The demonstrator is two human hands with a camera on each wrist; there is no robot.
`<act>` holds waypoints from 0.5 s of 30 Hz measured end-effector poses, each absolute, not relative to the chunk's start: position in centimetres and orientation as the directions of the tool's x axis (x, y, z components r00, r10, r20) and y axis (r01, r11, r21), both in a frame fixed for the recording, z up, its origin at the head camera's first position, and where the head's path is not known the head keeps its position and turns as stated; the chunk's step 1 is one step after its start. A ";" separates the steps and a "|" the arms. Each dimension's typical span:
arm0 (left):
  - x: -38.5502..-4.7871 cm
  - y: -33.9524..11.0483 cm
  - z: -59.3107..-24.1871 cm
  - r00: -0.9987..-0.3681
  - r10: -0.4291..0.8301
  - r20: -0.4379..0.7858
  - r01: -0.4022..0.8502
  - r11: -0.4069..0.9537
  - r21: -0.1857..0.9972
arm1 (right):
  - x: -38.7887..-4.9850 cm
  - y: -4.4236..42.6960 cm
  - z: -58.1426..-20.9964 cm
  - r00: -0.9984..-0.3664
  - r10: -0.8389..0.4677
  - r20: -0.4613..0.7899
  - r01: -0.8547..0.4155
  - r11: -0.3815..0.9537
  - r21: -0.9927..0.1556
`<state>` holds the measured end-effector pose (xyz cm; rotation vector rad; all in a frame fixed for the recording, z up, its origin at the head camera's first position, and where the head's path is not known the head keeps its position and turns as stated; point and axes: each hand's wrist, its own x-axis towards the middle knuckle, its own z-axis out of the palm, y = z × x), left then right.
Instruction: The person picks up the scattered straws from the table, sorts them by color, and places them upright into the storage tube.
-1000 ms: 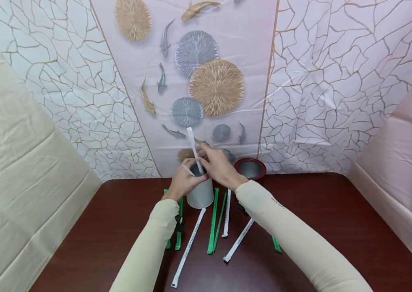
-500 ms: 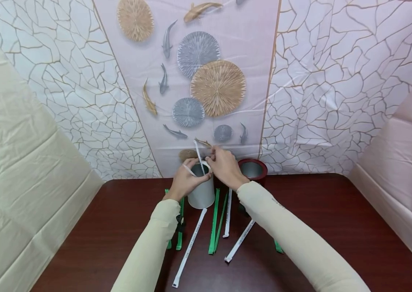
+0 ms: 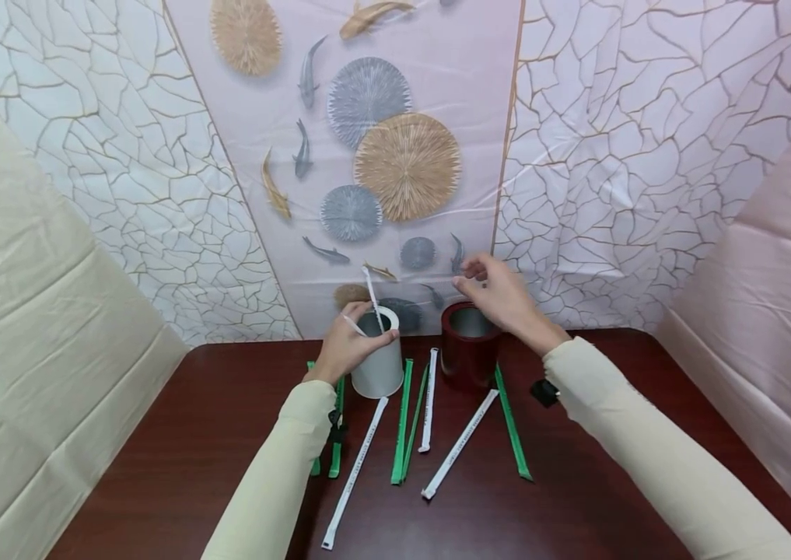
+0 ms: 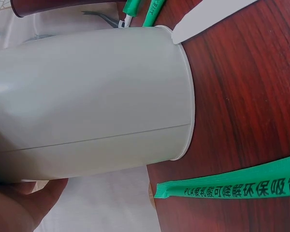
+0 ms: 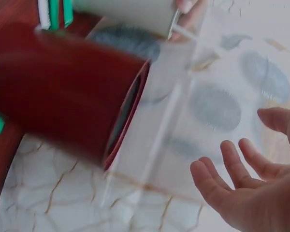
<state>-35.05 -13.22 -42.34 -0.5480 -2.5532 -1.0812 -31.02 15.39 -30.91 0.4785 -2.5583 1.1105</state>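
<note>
My left hand [image 3: 344, 348] grips the white can [image 3: 377, 373] near its rim, thumb on the right and fingers on the far left. A white-wrapped straw [image 3: 372, 292] leans up out of that can. Another white strip [image 3: 354, 324] shows by the left fingers; its lower end is hidden. My right hand [image 3: 500, 295] hovers over the dark red can [image 3: 468, 362], fingers loosely bent and holding nothing. In the right wrist view the right hand [image 5: 256, 188] is apart from the red can [image 5: 63, 92]. The left wrist view has the white can [image 4: 96, 96] upright on the table.
Several wrapped straws lie on the dark red table [image 3: 591, 459]. White ones [image 3: 356, 474] [image 3: 460, 443] lie in front of the cans, with green ones [image 3: 402, 424] between and a green straw [image 3: 512, 424] at the right. Patterned cloth [image 3: 591, 194] hangs behind the table.
My right hand has let go of the white straw, which now leans in the white can. It has moved right, over the red can. My left hand keeps its grip.
</note>
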 end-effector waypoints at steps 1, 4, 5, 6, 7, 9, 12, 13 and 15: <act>-35.0 -13.3 -42.3 -0.878 0.224 0.422 0.459 0.641 0.615 | -31.0 16.0 -31.1 -0.901 -0.181 0.395 -0.412 0.647 -0.642; -34.9 -13.4 -42.3 -0.882 0.225 0.413 0.453 0.642 0.618 | -30.8 17.4 -32.1 -0.914 -0.186 0.361 -0.388 0.660 -0.643; -34.8 -13.4 -42.3 -0.883 0.225 0.412 0.453 0.642 0.619 | -30.8 17.7 -32.5 -0.919 -0.184 0.348 -0.378 0.666 -0.644; -34.8 -13.4 -42.3 -0.883 0.225 0.413 0.453 0.643 0.618 | -30.7 18.0 -33.0 -0.925 -0.180 0.334 -0.364 0.671 -0.646; -34.8 -13.4 -42.3 -0.882 0.225 0.414 0.453 0.643 0.617 | -30.5 18.3 -33.5 -0.934 -0.171 0.315 -0.344 0.676 -0.652; -34.7 -13.4 -42.3 -0.880 0.228 0.417 0.458 0.640 0.617 | -30.0 18.9 -34.6 -0.956 -0.142 0.258 -0.283 0.684 -0.672; -34.7 -13.2 -42.4 -0.879 0.228 0.419 0.460 0.636 0.620 | -28.8 19.8 -36.2 -0.986 -0.091 0.140 -0.164 0.664 -0.730; -34.7 -13.2 -42.4 -0.878 0.228 0.420 0.462 0.634 0.620 | -28.4 20.1 -36.8 -0.992 -0.074 0.100 -0.124 0.646 -0.753; -34.7 -13.2 -42.4 -0.879 0.226 0.419 0.460 0.634 0.622 | -27.3 20.6 -38.0 -0.998 -0.064 0.022 -0.056 0.598 -0.799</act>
